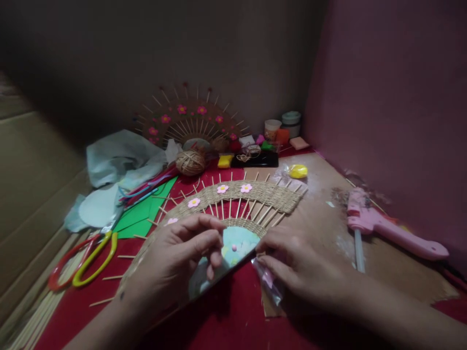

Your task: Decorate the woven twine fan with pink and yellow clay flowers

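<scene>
A half-round woven fan (272,194) of twine and thin sticks, with pink flowers (223,189) on its band, lies in front of me. At its centre is a pale blue half-disc (237,240), bearing a small pink ball (234,248). My left hand (186,248) is over the fan's left part, fingers curled with thumb and forefinger close together; anything between them is too small to make out. My right hand (288,257) is closed at the half-disc's right edge, beside a clear plastic packet (270,282) with something pink inside. Its fingertips partly hide what they pinch.
Scissors (95,262) and green sheets (140,218) lie left. Behind are a twine ball (190,162), a yellow lump (298,171), a black phone-like object (260,159) and a finished fan (191,114). A pink glue gun (394,228) lies right, near the wall.
</scene>
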Demonstrator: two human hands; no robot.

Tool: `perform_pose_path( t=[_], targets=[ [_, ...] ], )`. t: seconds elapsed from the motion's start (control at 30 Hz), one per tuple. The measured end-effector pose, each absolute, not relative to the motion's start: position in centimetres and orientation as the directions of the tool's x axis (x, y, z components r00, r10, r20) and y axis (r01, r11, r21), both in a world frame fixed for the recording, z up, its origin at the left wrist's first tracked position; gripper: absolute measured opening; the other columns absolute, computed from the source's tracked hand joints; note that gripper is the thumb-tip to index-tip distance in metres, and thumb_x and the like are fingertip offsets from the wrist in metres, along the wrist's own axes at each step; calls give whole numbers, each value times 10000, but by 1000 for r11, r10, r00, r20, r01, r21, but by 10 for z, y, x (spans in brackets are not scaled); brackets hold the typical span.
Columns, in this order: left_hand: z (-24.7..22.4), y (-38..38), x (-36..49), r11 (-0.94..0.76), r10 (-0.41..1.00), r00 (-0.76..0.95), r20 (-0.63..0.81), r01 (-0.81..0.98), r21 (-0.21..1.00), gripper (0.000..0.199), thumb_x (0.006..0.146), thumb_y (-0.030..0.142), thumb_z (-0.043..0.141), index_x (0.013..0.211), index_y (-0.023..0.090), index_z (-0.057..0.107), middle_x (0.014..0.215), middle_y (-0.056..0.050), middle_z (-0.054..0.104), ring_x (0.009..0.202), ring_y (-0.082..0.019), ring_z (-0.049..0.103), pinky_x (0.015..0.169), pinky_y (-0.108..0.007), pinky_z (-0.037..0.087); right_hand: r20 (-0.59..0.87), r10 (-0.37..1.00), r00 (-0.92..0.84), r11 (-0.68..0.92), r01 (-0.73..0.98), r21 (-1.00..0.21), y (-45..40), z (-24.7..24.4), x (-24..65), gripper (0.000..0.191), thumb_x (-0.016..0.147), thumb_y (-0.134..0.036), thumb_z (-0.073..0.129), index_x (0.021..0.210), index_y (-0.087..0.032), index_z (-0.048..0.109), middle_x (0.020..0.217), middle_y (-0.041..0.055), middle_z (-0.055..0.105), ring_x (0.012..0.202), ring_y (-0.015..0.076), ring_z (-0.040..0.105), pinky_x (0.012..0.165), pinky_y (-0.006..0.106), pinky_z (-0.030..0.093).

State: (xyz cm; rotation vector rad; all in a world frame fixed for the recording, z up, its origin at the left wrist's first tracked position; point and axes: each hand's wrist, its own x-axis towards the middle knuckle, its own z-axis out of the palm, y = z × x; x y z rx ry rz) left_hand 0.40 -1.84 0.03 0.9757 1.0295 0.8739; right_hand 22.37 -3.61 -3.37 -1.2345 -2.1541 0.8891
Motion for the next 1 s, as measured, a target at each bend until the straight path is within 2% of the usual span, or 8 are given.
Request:
perform_pose_path(
  t=[0.13,0.37,0.47,0.63,0.83,1.0],
  targets=[
    [-3,-19,5,347,902,305,-304,-98,933,129,785,213,672,906,175,647,599,-8,640,482,-80,581,474,-162,479,115,879,-463,403,590,-699,-34,-35,225,142,859,-191,499,866,-186,641,838,36,624,787,154,546,710,296,427],
    [-3,-19,9,314,905,322,-277,-68,947,126,795,215,662,910,171,638,662,-27,664,514,-87,593,479,-162,479,74,890,-450,358,589,-724,-32,-31,228,167,855,-182,495,795,-190,651,771,31,640,709,137,560,632,263,420],
    [0,-20,10,313,907,318,-275,-74,947,111,783,230,674,858,163,625,644,-15,649,476,-84,584,432,-156,466,73,894,-442,355,600,-717,-32,-29,229,161,847,-185,507,777,-187,652,762,33,642,697,135,562,619,257,418],
    [5,-20,8,325,912,293,-288,-85,942,194,742,308,711,734,154,593,550,18,595,398,-83,547,353,-154,418,89,896,-434,359,595,-719,-33,-27,228,161,854,-197,510,812,-181,664,775,38,650,714,137,571,634,257,418],
    [12,-20,8,300,915,281,-288,2,954,145,747,233,710,843,151,639,559,-15,643,438,-93,573,439,-172,455,107,887,-450,381,582,-719,-32,-24,228,157,848,-183,511,819,-181,666,779,37,656,701,132,569,625,256,407],
    [20,-21,10,211,944,263,-198,-24,977,139,725,176,714,845,142,653,641,-34,676,478,-116,607,445,-197,491,113,887,-448,383,576,-723,-31,-25,227,159,852,-179,507,818,-187,663,786,38,655,714,138,573,634,264,419]
  ],
)
